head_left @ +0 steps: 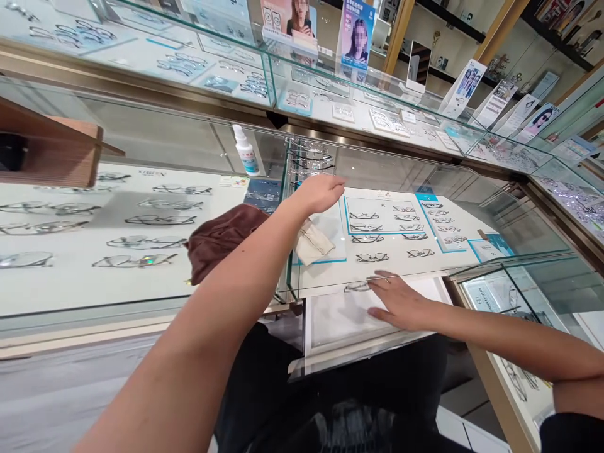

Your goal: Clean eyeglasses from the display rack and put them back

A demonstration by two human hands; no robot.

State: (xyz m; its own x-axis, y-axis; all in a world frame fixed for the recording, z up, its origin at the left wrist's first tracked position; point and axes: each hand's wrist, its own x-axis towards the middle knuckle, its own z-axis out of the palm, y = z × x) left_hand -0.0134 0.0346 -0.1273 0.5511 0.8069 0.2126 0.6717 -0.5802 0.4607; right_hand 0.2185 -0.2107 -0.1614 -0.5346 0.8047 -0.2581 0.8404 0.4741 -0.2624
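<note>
My left hand (321, 192) reaches across the glass counter top (198, 296), fingers curled, with a cream cloth (311, 242) hanging from under its palm. My right hand (401, 302) lies flat, fingers stretched out, on a white drawer tray (340, 327) pulled out of the display case. Its fingertips touch a thin-framed pair of glasses (357, 287) at the tray's back edge. Rows of glasses (372, 236) lie on blue-bordered white trays inside the case, just beyond both hands.
A brown cloth (221, 239) lies bunched on the counter left of my arm. A spray bottle (245, 150) stands behind it. A wooden stand (51, 151) juts in at the left. Posters (356, 34) and more display cases line the back and right.
</note>
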